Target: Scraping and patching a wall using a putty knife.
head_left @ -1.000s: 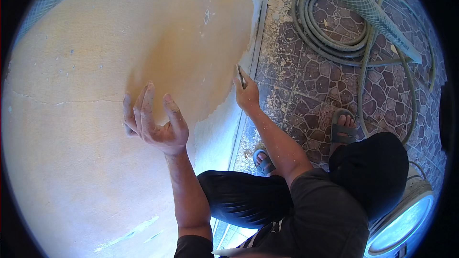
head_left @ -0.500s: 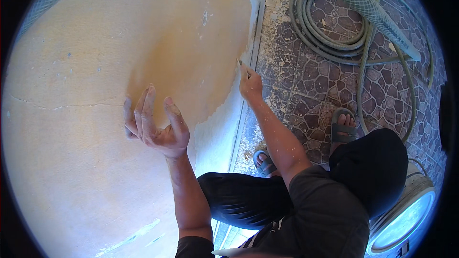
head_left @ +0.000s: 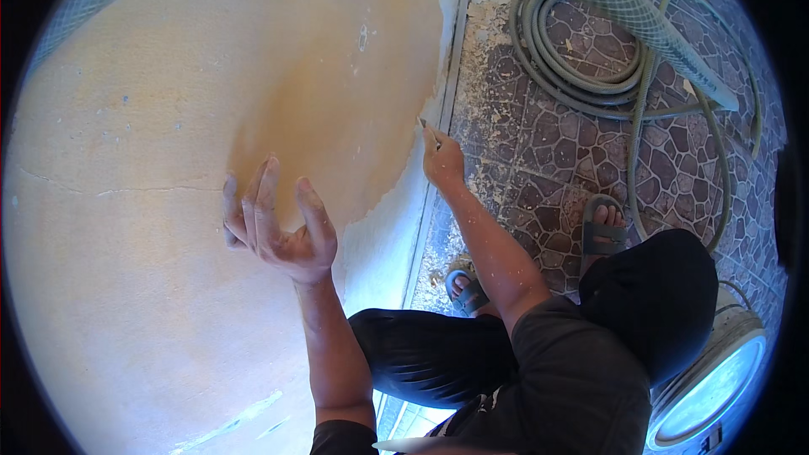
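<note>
My left hand point(head_left: 291, 236) is open, fingers spread and slightly curled, at the yellowish painted wall point(head_left: 126, 270); whether the fingertips touch it I cannot tell. My right hand point(head_left: 443, 162) is closed round a small scraper point(head_left: 423, 123). Only its thin, dark blade tip shows beyond my fingers; the rest is hidden in my grip. That tip meets the wall near the ragged edge of the yellow paint, beside a paler white strip point(head_left: 396, 215) low on the wall. Pale dust covers my fingers and right forearm.
Along the wall's foot runs a narrow ledge point(head_left: 456, 55), with pale flakes scattered on the stone-patterned floor point(head_left: 548, 152). A coiled hose point(head_left: 533, 59) lies at the far right, under a thick clear mesh hose point(head_left: 674, 42). A pale round bucket point(head_left: 746, 362) stands near my right knee.
My right hand and the scraper have shifted slightly nearer to me along the paint edge. My left hand stays open, in nearly the same spot.
</note>
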The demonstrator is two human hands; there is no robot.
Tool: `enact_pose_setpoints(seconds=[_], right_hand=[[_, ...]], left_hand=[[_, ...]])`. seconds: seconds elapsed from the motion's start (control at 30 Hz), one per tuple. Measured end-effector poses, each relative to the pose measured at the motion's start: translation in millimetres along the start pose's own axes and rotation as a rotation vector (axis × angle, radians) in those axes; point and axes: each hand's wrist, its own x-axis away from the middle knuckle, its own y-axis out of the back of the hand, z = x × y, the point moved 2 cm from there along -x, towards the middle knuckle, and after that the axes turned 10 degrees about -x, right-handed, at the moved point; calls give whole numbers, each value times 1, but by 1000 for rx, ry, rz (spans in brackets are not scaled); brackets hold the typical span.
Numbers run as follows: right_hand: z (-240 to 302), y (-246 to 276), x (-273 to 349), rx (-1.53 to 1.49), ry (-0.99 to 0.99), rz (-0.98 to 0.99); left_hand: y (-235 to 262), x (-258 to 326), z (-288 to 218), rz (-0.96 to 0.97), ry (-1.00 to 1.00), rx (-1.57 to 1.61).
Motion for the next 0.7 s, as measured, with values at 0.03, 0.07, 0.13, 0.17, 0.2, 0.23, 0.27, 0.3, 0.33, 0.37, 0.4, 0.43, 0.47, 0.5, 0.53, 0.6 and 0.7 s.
enact_pose_setpoints(seconds=[0.03,0.07,0.13,0.17,0.2,0.23,0.27,0.3,0.33,0.37,0.4,0.43,0.47,0.5,0.53,0.6,0.7], right_hand=[[3,0,1,1,-6,7],[7,0,-2,7,-34,23],[7,-1,-1,18,-58,37],[5,-2,-1,14,-64,10],[3,-2,-1,10,-68,-16],[2,-3,0,7,-62,-15],[0,-4,1,-4,-74,4],[-1,-6,1,-16,-86,23],[5,-7,4,-20,-90,33],[11,-9,6,-25,-99,44],[17,-12,8,-32,-109,55],[6,-9,3,-21,-107,45],[-12,-1,-10,-41,-20,-25],[-23,4,-17,-65,64,-85],[-13,-4,-8,-80,58,-68],[14,-24,23,-365,-505,58],[-16,-8,5,-707,-558,175]], left_hand=[[1,-1,-1,-7,14,-32],[3,-2,0,-13,27,-66],[5,-5,0,3,13,-71],[4,-5,-2,12,-3,-68],[4,-3,-2,9,2,-63],[5,-1,0,17,-4,-39],[5,-1,1,24,-10,-15],[4,-2,1,17,-10,-17],[8,-2,2,26,-5,-24],[12,-2,4,36,0,-32],[16,-2,8,39,0,-46],[15,-2,4,25,7,16],[9,-3,-6,4,13,93],[4,-2,-12,2,17,112],[8,0,-6,14,18,99],[22,-1,10,26,14,47],[16,-1,-5,48,20,58]])
